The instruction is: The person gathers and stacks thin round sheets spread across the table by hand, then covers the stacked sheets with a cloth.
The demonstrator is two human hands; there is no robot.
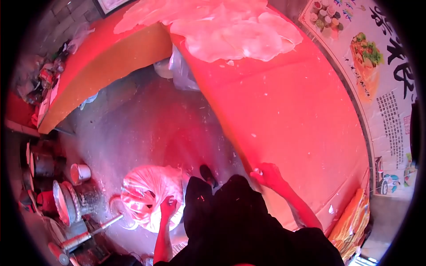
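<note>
Bag (141,188) lay left of the left hand (168,206), closed on it; right hand (266,174) (farther) curled by table (297,119), hold unclear.

Left hand (168,206) gripping bunched bag (143,185). Right hand (268,174) at near edge of red-lit table (288,115); pale crumpled sheets (242,35) across far end.

The tabletop (284,115) looks smooth — the bag (144,184) creased, like thin plastic.
</note>
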